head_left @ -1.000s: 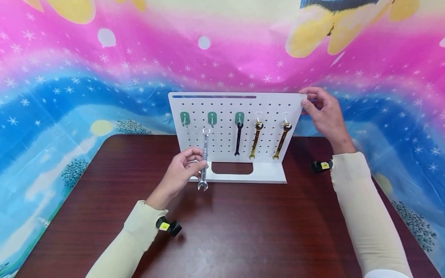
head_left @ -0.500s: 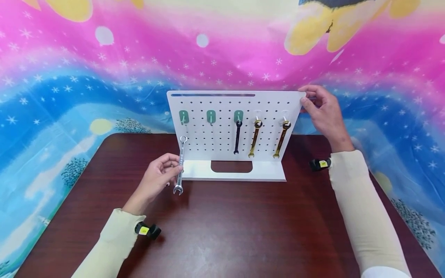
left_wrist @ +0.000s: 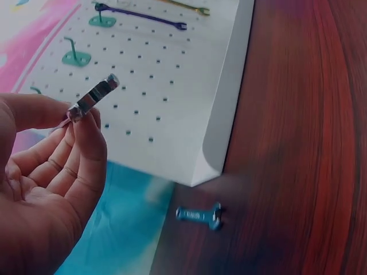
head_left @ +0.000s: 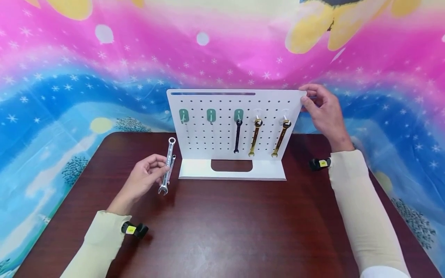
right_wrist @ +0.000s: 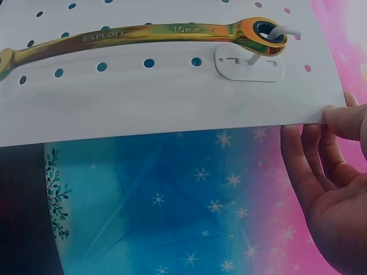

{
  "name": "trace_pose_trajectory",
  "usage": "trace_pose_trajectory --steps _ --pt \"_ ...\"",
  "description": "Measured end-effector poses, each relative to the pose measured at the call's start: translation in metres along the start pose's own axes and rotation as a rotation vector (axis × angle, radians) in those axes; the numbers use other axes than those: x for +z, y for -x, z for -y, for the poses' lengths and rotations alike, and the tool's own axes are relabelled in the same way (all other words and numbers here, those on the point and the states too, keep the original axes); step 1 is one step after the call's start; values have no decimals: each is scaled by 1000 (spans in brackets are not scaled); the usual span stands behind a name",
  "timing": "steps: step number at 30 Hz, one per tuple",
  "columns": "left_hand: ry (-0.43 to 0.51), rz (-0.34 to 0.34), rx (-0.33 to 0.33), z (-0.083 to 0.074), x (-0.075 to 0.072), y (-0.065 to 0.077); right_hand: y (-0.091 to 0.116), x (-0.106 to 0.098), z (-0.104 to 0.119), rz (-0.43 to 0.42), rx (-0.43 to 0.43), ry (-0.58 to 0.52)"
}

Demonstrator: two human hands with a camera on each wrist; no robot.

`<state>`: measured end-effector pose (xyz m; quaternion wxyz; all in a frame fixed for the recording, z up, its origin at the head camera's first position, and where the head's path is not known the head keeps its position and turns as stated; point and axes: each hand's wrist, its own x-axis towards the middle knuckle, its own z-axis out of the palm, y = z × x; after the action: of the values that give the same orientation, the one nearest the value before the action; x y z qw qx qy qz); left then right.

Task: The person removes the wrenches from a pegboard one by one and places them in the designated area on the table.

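Observation:
My left hand pinches a silver combination wrench between thumb and fingers, left of a white pegboard. The wrench's ring end points up and its open end down; the left wrist view sees it nearly end-on. Just behind it a smaller wrench lies on the table near the board's front left corner, partly covered by the held one in the head view. My right hand grips the board's upper right corner, thumb in front and fingers behind. A gold wrench marked 10mm hangs close to this hand.
Two green hooks at the board's left carry nothing. A dark wrench hangs from the third green hook, with another gold wrench right of it. The dark red table extends in front; a printed cloth hangs behind.
My left hand has moved left with the silver wrench, from in front of the board to beyond its left edge. The smaller wrench has come into sight. My right hand stays at the corner.

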<state>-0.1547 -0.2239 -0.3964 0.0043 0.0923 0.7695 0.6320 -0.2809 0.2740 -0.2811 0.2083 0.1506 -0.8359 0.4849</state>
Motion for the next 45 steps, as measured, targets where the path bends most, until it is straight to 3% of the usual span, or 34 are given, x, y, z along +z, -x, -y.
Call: trace_pose_trajectory --steps 10,15,22,36,45 --pt "-84 -4 -73 13 -16 -2 -2 3 3 -12 -16 -16" --pt "-170 11 -91 20 -22 -7 -2 3 2 -26 -32 -51" --pt "-259 31 -136 31 -31 -17 0 3 1 -17 -19 -11" --pt "-275 48 -203 40 -43 -31 -3 3 3 -14 -51 -56" --pt "-283 75 -255 47 -42 -38 -1 3 0 -19 -22 -45"
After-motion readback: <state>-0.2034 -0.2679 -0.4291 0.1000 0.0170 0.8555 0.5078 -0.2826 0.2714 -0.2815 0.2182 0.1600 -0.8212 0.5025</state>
